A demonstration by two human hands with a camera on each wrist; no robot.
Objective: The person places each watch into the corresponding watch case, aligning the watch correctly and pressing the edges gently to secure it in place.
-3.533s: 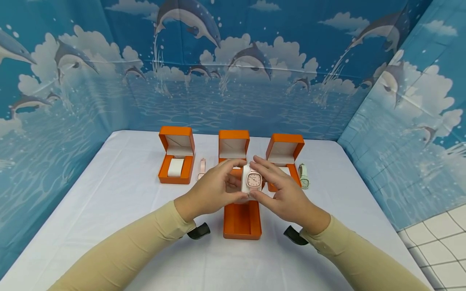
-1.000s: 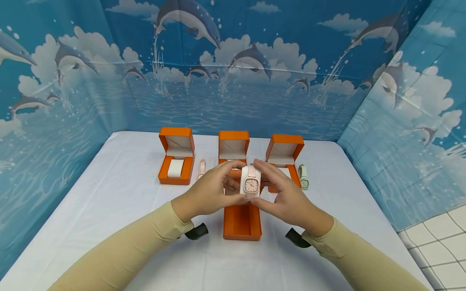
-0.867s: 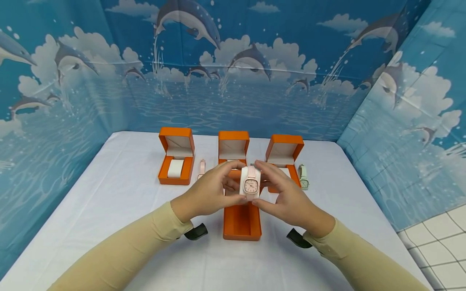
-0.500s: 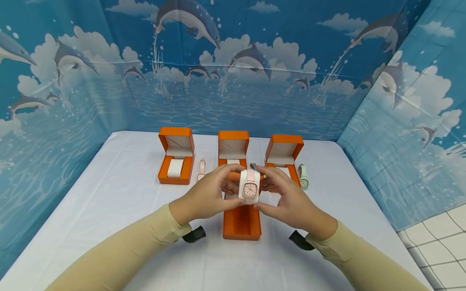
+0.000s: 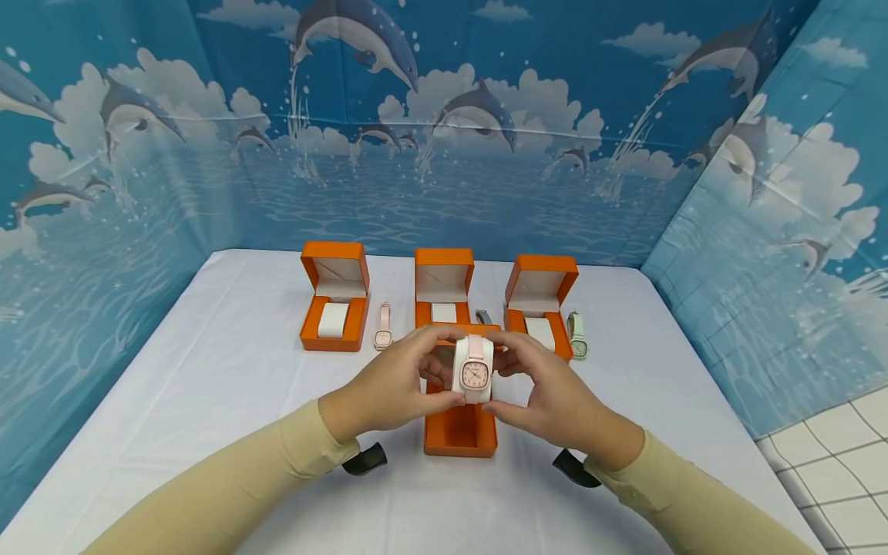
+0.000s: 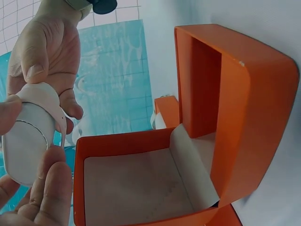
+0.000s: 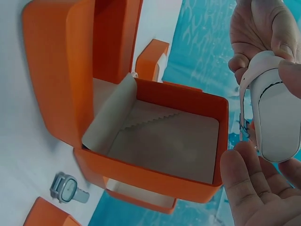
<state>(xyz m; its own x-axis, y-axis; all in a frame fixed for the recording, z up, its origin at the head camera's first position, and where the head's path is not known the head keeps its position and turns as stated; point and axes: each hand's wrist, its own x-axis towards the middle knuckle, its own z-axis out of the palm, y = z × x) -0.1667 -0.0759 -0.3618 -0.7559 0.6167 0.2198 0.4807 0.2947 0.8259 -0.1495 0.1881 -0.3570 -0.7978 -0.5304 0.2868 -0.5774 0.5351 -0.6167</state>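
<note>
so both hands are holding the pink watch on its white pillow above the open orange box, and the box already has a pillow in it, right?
Not quite. The left hand and right hand do hold the pink watch on its white pillow above the open orange box, but the box is empty: both wrist views show only its bare lining.

Three boxes (image 5: 444, 297) behind open box (image 5: 460, 432), watches (image 5: 383, 327) between.
</note>
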